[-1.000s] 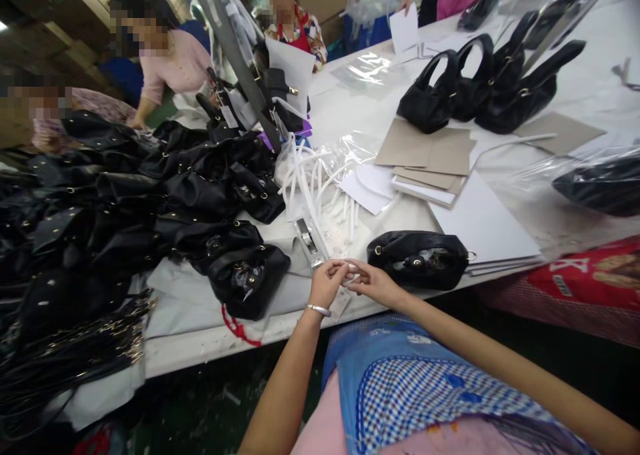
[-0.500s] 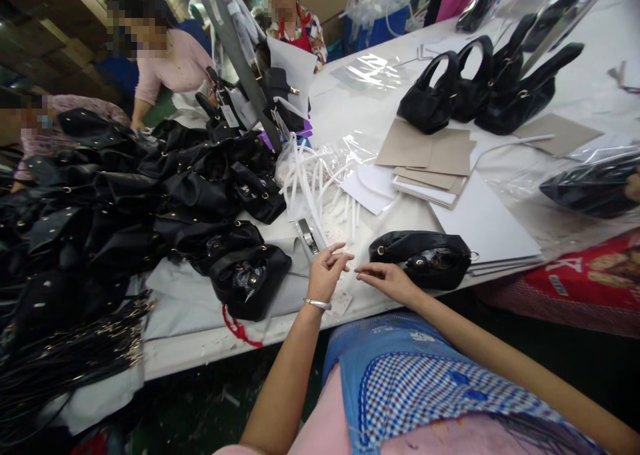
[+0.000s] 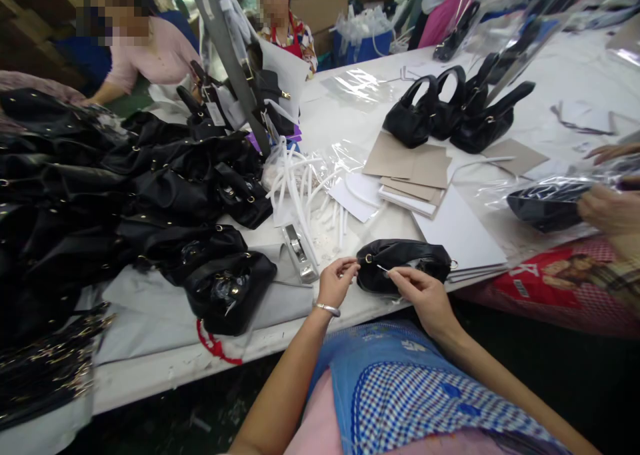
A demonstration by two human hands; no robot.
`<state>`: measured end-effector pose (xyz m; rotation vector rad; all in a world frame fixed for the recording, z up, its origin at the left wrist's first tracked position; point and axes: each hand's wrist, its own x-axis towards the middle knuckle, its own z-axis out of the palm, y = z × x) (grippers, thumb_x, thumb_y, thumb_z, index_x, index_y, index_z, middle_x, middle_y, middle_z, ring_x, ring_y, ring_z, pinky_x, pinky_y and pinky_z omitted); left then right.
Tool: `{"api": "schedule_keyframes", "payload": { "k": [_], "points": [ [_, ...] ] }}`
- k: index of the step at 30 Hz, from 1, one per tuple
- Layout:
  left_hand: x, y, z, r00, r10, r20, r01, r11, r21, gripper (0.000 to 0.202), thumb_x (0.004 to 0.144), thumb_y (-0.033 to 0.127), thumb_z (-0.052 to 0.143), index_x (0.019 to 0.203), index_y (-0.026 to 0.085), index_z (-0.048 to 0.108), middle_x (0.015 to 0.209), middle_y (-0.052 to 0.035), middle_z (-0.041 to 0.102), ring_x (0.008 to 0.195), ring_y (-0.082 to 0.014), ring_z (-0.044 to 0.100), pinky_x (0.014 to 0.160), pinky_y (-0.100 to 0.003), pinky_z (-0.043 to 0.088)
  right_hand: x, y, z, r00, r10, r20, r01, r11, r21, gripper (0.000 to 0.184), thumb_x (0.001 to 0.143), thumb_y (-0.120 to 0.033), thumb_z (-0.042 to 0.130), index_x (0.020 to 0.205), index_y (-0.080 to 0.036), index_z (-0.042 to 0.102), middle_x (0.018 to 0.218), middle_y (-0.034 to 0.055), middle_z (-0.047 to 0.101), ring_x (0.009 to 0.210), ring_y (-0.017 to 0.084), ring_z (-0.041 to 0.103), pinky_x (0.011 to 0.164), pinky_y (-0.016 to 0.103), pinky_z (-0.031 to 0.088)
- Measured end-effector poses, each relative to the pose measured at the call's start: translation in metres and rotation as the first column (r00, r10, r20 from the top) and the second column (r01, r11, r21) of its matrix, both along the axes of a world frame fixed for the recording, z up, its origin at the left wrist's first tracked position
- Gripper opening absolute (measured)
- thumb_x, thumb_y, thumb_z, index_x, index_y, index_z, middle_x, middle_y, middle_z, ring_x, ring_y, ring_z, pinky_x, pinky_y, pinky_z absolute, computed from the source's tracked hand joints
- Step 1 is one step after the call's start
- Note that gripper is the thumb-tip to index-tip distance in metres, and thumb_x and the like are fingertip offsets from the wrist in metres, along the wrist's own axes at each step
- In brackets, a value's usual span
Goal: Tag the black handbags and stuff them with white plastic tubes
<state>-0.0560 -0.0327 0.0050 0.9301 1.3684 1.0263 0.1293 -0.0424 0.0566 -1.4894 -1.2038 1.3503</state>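
A small black handbag [image 3: 405, 263] lies at the near edge of the white table [image 3: 165, 368], right in front of me. My left hand [image 3: 336, 283], with a silver bracelet on the wrist, pinches the bag's left end by its gold ring. My right hand [image 3: 419, 294] is closed in a pinch on a thin white string or tag pin, held against the front of the bag. A silver tool [image 3: 299, 251] lies just left of my left hand.
A big heap of black bags [image 3: 120, 188] covers the table's left. A loose black bag [image 3: 227, 295] and red cord [image 3: 215, 345] lie near the edge. White strips [image 3: 300, 182], cardboard sheets [image 3: 420, 168] and upright bags [image 3: 450, 112] sit beyond. A co-worker's hands [image 3: 607, 208] hold a bagged purse [image 3: 543, 205] at right.
My hands, first joined and then parted just before the bag, have moved onto it. The left pinches its ring end, the right holds a thin string at it. The view shifted right.
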Motion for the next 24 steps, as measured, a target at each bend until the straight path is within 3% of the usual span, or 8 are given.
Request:
{"api": "schedule_keyframes", "payload": {
  "k": [3, 6, 8, 10, 13, 15, 19, 24],
  "points": [
    [0.011, 0.007, -0.024, 0.999, -0.016, -0.035, 0.016, 1.0, -0.01, 0.023, 0.079, 0.026, 0.059, 0.097, 0.014, 0.066, 0.087, -0.0086, 0.07, 0.074, -0.0136, 0.065, 0.059, -0.021, 0.049, 0.005, 0.005, 0.005, 0.974, -0.124, -0.19, 0.118, 0.992, -0.047, 0.023, 0.075, -0.037, 0.068, 0.087, -0.018, 0.068, 0.056, -0.0036, 0.044, 0.049, 0.007, 0.034, 0.042, 0.021, 0.027],
    [0.019, 0.009, -0.03, 0.995, -0.088, 0.056, 0.089, 0.996, -0.021, 0.021, 0.083, 0.023, 0.053, 0.096, 0.014, 0.066, 0.09, -0.0093, 0.07, 0.073, -0.0127, 0.065, 0.06, -0.021, 0.049, 0.009, 0.013, 0.012, 0.923, -0.185, -0.336, 0.17, 0.983, -0.075, 0.02, 0.075, -0.035, 0.069, 0.085, -0.018, 0.068, 0.053, -0.0057, 0.037, 0.047, 0.005, 0.031, 0.04, 0.019, 0.027],
    [0.021, 0.007, -0.024, 0.969, -0.208, 0.132, 0.21, 0.978, -0.004, 0.022, 0.083, 0.024, 0.053, 0.098, 0.013, 0.065, 0.093, -0.0101, 0.07, 0.077, -0.014, 0.066, 0.065, -0.023, 0.051, 0.011, 0.019, 0.016, 0.889, -0.213, -0.405, 0.19, 0.977, -0.098, 0.019, 0.074, -0.035, 0.07, 0.084, -0.018, 0.067, 0.054, -0.0065, 0.034, 0.046, 0.005, 0.029, 0.039, 0.017, 0.028],
    [0.021, 0.003, -0.013, 0.928, -0.339, 0.153, 0.332, 0.941, 0.07, 0.026, 0.081, 0.024, 0.056, 0.105, 0.015, 0.064, 0.105, -0.0109, 0.067, 0.094, -0.0182, 0.064, 0.078, -0.029, 0.052, 0.011, 0.023, 0.019, 0.858, -0.232, -0.458, 0.198, 0.973, -0.122, 0.018, 0.074, -0.034, 0.07, 0.083, -0.019, 0.066, 0.055, -0.0072, 0.031, 0.045, 0.005, 0.028, 0.037, 0.016, 0.027],
    [0.021, -0.002, 0.002, 0.884, -0.46, 0.09, 0.434, 0.876, 0.211, 0.049, 0.076, 0.022, 0.064, 0.125, 0.022, 0.054, 0.129, -0.0088, 0.055, 0.121, -0.023, 0.05, 0.102, -0.038, 0.04, 0.005, 0.029, 0.023, 0.818, -0.226, -0.53, 0.171, 0.974, -0.151, 0.017, 0.076, -0.033, 0.068, 0.084, -0.019, 0.064, 0.056, -0.0082, 0.025, 0.045, 0.005, 0.026, 0.036, 0.015, 0.026],
    [0.023, -0.003, 0.006, 0.865, -0.5, 0.047, 0.471, 0.84, 0.27, 0.066, 0.072, 0.021, 0.068, 0.134, 0.024, 0.044, 0.135, -0.0082, 0.05, 0.126, -0.0243, 0.045, 0.109, -0.041, 0.033, -0.002, 0.033, 0.026, 0.78, -0.214, -0.588, 0.136, 0.975, -0.174, 0.015, 0.077, -0.031, 0.067, 0.085, -0.018, 0.064, 0.057, -0.0083, 0.022, 0.045, 0.004, 0.025, 0.036, 0.013, 0.027],
    [0.029, -0.004, 0.001, 0.875, -0.482, 0.054, 0.446, 0.844, 0.297, 0.074, 0.067, 0.025, 0.074, 0.134, 0.021, 0.044, 0.135, -0.0092, 0.05, 0.125, -0.026, 0.046, 0.11, -0.044, 0.032, -0.022, 0.042, 0.032, 0.712, -0.184, -0.678, 0.046, 0.975, -0.216, 0.013, 0.079, -0.03, 0.066, 0.083, -0.018, 0.061, 0.058, -0.008, 0.02, 0.046, 0.003, 0.025, 0.037, 0.009, 0.029],
    [0.027, -0.01, -0.011, 0.902, -0.388, 0.191, 0.343, 0.911, 0.23, 0.042, 0.074, 0.035, 0.069, 0.11, 0.014, 0.064, 0.109, -0.0098, 0.067, 0.102, -0.0241, 0.062, 0.096, -0.04, 0.046, -0.045, 0.057, 0.039, 0.696, -0.139, -0.705, -0.027, 0.975, -0.22, 0.016, 0.079, -0.033, 0.065, 0.084, -0.019, 0.058, 0.058, -0.0083, 0.021, 0.045, 0.004, 0.026, 0.037, 0.01, 0.03]
  ]
}}
